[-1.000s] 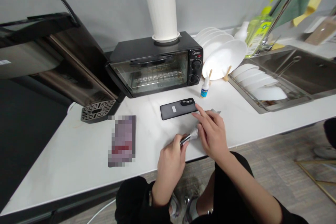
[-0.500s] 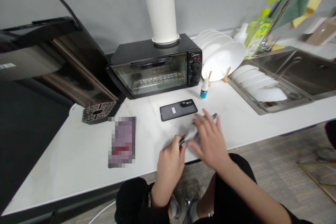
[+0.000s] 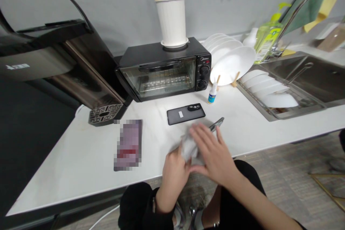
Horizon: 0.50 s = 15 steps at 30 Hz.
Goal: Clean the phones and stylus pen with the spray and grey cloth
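Observation:
My left hand [image 3: 175, 169] is closed around the near end of a slim phone [image 3: 217, 124], whose far end sticks out over the counter. A grey cloth [image 3: 189, 147] is under my right hand [image 3: 211, 147], pressed against the phone and blurred by motion. Most of the phone is hidden behind the cloth and my fingers. Just beyond my hands lies a dark phone case [image 3: 185, 114] with a camera cutout and a small white label. A small white spray bottle [image 3: 212, 93] with a blue label stands behind it.
At the back is a black toaster oven [image 3: 161, 52] with a white utensil pot [image 3: 172, 21] on top. A drinks machine [image 3: 72, 72] stands left, near a pixelated flat item [image 3: 128, 143]. White plates [image 3: 233, 64] and a sink [image 3: 309, 68] are on the right.
My right hand and the cloth have slid left along the phone towards my left hand, so more of the phone's far end shows. The view has shifted slightly.

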### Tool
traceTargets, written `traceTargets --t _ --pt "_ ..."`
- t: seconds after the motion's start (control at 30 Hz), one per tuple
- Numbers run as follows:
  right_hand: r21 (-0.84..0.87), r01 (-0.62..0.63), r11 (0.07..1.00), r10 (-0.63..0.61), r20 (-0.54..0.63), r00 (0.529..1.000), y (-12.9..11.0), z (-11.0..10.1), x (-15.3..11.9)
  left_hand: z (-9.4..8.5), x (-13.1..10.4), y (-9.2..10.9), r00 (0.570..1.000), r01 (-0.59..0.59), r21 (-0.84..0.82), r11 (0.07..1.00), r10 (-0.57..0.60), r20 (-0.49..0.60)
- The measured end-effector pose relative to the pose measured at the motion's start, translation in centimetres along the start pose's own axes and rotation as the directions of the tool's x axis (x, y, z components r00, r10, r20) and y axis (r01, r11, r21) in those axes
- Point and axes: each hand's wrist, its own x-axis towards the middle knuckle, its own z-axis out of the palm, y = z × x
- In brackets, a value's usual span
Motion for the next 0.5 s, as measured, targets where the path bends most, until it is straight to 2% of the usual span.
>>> traceTargets --t 0.07,0.1,0.13,0.2,0.27,0.3,0.33,0.37,0.43,0.47,0.5 --pt "-0.017 -0.195 0.981 0.192 -0.097 0.977 0.9 -0.2 0.0 -0.1 0.0 0.2 1.0 0.016 0.0 1.0 -0.016 -0.004" --pt "-0.019 -0.259 0.966 0.255 -0.133 0.958 1.0 -0.2 0.0 -0.1 -0.1 0.3 1.0 0.023 0.003 1.0 -0.023 -0.008" --pt "-0.018 -0.264 0.964 0.259 -0.138 0.956 0.8 -0.2 0.0 0.0 -0.1 0.2 1.0 0.021 0.011 1.0 -0.021 -0.01" --pt "0.005 -0.103 0.995 0.103 -0.067 0.992 -0.3 -0.1 0.0 0.3 -0.1 -0.1 1.0 0.005 0.04 0.999 -0.005 -0.007" --pt "0.051 0.089 0.995 -0.089 0.015 0.996 -1.2 0.1 -0.1 0.4 -0.1 -0.4 1.0 -0.007 0.07 0.998 0.007 0.0" --pt "0.064 0.11 0.992 -0.112 0.021 0.994 -1.1 0.1 -0.1 0.4 -0.1 -0.4 1.0 -0.008 0.075 0.997 0.008 0.001" --pt "0.063 0.068 0.996 -0.069 0.003 0.998 -0.8 0.1 -0.2 0.3 -0.1 -0.3 1.0 -0.004 0.07 0.998 0.004 -0.001" --pt "0.051 -0.024 0.998 0.025 -0.036 0.999 -0.2 0.0 -0.2 0.2 -0.1 -0.2 1.0 0.004 0.059 0.998 -0.003 -0.008" --pt "0.027 -0.236 0.971 0.237 -0.128 0.963 0.9 -0.1 -0.1 -0.1 -0.1 0.2 1.0 0.008 0.032 0.999 -0.007 -0.023" --pt "0.023 -0.286 0.958 0.286 -0.147 0.947 1.0 -0.2 -0.1 -0.2 -0.1 0.3 0.999 0.007 0.022 1.0 -0.007 -0.031" --pt "0.026 -0.273 0.962 0.274 -0.136 0.952 0.7 -0.2 -0.1 -0.2 0.0 0.4 0.999 0.003 0.018 1.0 -0.002 -0.04"
